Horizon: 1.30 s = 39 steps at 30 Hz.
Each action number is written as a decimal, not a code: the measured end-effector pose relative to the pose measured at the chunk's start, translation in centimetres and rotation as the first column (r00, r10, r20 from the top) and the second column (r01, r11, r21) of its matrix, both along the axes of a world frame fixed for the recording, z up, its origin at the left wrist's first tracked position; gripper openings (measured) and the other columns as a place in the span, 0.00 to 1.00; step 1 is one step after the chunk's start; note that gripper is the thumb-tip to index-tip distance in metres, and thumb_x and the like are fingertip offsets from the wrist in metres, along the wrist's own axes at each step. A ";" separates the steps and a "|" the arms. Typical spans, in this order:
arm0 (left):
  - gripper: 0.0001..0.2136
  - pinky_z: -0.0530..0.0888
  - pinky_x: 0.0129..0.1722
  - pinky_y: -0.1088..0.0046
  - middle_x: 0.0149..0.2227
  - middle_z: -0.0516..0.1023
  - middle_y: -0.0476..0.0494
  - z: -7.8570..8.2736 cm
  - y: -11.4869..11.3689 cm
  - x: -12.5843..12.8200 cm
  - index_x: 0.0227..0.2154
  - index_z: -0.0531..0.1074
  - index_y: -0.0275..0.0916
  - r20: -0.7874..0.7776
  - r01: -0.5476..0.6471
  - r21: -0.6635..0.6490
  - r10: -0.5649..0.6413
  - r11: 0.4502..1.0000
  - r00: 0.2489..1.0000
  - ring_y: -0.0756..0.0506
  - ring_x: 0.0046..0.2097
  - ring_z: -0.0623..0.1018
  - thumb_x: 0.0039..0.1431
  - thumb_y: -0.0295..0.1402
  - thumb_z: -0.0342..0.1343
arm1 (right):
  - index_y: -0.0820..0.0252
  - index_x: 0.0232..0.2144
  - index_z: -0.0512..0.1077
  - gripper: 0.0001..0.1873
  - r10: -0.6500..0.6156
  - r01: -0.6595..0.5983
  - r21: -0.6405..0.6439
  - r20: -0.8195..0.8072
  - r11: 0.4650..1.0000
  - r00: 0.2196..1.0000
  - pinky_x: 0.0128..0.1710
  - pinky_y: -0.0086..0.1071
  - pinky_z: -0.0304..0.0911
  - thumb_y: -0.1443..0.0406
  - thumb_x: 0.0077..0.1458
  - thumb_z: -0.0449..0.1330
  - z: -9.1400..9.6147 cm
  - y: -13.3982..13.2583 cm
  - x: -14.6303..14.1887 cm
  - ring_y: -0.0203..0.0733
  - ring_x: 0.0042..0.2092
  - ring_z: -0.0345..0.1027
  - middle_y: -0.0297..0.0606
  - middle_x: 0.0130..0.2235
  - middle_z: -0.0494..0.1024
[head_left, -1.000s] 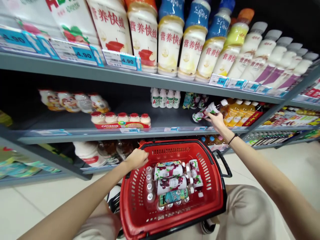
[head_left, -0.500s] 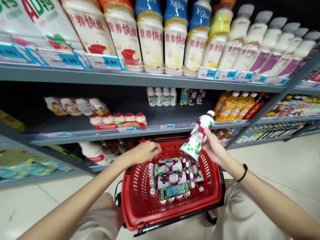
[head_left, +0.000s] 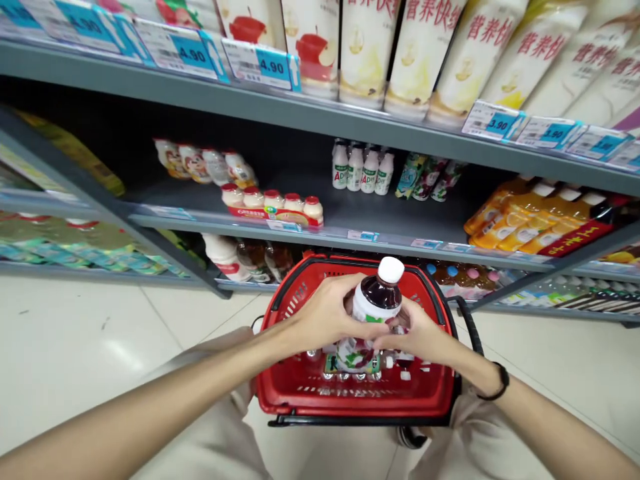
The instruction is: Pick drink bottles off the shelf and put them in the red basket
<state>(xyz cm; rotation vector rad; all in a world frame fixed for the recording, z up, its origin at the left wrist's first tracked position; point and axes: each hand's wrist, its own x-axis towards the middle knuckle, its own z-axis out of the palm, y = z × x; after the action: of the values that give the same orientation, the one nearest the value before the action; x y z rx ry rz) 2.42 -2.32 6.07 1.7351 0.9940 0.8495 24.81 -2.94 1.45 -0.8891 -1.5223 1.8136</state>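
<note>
Both hands hold one bottle of dark juice (head_left: 379,298) with a white cap and a grape-patterned label, nearly upright above the red shopping basket (head_left: 285,400). My left hand (head_left: 334,313) wraps its left side, and my right hand (head_left: 417,337), with a black band at the wrist, closes on its right. Beneath them, inside the basket, lie several other bottles, partly hidden by the hands; a green-labelled bottle (head_left: 333,364) shows at the near side.
Ahead runs a grey shelf (head_left: 310,230) with small milk bottles (head_left: 363,170), a red-capped yogurt pack (head_left: 273,203), juice bottles (head_left: 420,177) and orange drinks (head_left: 530,213). Large white bottles (head_left: 365,57) stand on the shelf above. The basket's black handle (head_left: 470,327) sticks out at right.
The juice bottle has come down and left to over the basket's middle and turned more upright. My left hand has closed on it beside my right. The view has shifted left and nearer the shelf.
</note>
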 end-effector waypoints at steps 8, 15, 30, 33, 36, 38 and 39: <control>0.22 0.77 0.37 0.72 0.38 0.81 0.43 0.1 -0.7 -0.5 0.46 0.73 0.34 0.265 0.002 -0.055 0.012 0.999 0.964 0.45 0.36 0.79 0.50 0.38 0.70 | 0.59 0.46 0.77 0.35 0.077 -0.145 -0.518 -0.150 0.843 0.986 0.54 0.50 0.69 0.37 0.59 0.52 -2.6 1.1 -1.6 0.55 0.52 0.75 0.47 0.47 0.81; 0.27 0.79 0.39 0.68 0.43 0.82 0.40 -1.1 0.6 -1.3 0.54 0.69 0.35 -0.010 0.041 0.029 -0.041 0.999 0.999 0.43 0.39 0.81 0.55 0.42 0.67 | 0.62 0.44 0.74 0.42 0.176 -0.247 -0.582 -0.177 0.775 0.968 0.33 0.45 0.74 0.32 0.53 0.50 -3.1 -1.7 -3.7 0.55 0.41 0.76 0.51 0.40 0.81; 0.22 0.77 0.50 0.64 0.45 0.82 0.41 0.0 0.3 -1.7 0.43 0.75 0.37 -0.099 0.136 0.189 -0.119 0.973 0.988 0.40 0.46 0.81 0.46 0.40 0.70 | 0.58 0.41 0.75 0.25 -0.179 0.121 -0.494 -0.073 0.861 0.981 0.45 0.39 0.70 0.44 0.55 0.61 -4.4 -2.2 -3.5 0.49 0.45 0.74 0.39 0.37 0.81; 0.25 0.78 0.47 0.66 0.43 0.82 0.44 0.1 0.2 -1.7 0.46 0.74 0.37 -0.073 0.148 0.234 -0.134 0.961 0.988 0.42 0.43 0.82 0.44 0.38 0.70 | 0.58 0.40 0.74 0.24 -0.199 0.165 -0.463 -0.025 0.871 0.980 0.46 0.39 0.69 0.44 0.53 0.63 -4.0 -2.2 -3.5 0.49 0.47 0.73 0.39 0.39 0.81; 0.26 0.78 0.46 0.67 0.41 0.82 0.45 0.2 0.1 -1.7 0.47 0.74 0.38 -0.074 0.158 0.251 -0.144 0.955 0.987 0.43 0.42 0.82 0.43 0.39 0.70 | 0.58 0.40 0.74 0.24 -0.221 0.198 -0.434 -0.001 0.879 0.975 0.47 0.39 0.68 0.45 0.54 0.62 -4.1 -2.1 -3.3 0.49 0.48 0.72 0.39 0.41 0.81; 0.26 0.78 0.45 0.67 0.41 0.83 0.45 0.3 -0.1 -1.7 0.47 0.73 0.37 -0.078 0.165 0.253 -0.150 0.953 0.986 0.43 0.42 0.82 0.43 0.39 0.70 | 0.58 0.41 0.74 0.23 -0.224 0.201 -0.433 -0.001 0.878 0.975 0.46 0.38 0.68 0.46 0.54 0.62 -4.3 -2.0 -3.2 0.49 0.47 0.72 0.39 0.42 0.81; 0.27 0.78 0.45 0.68 0.41 0.83 0.45 0.3 -0.1 -1.7 0.47 0.73 0.37 -0.080 0.167 0.255 -0.151 0.952 0.985 0.44 0.41 0.82 0.43 0.40 0.70 | 0.58 0.41 0.74 0.23 -0.228 0.204 -0.428 -0.005 0.880 0.974 0.46 0.38 0.68 0.46 0.54 0.62 -4.5 -1.9 -3.2 0.49 0.47 0.72 0.39 0.42 0.81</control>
<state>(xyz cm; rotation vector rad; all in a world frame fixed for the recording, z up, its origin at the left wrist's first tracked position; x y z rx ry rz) 0.71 -2.43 6.39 2.0456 0.7944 0.8575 21.66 -4.88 -3.01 -1.1497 -0.9551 2.0153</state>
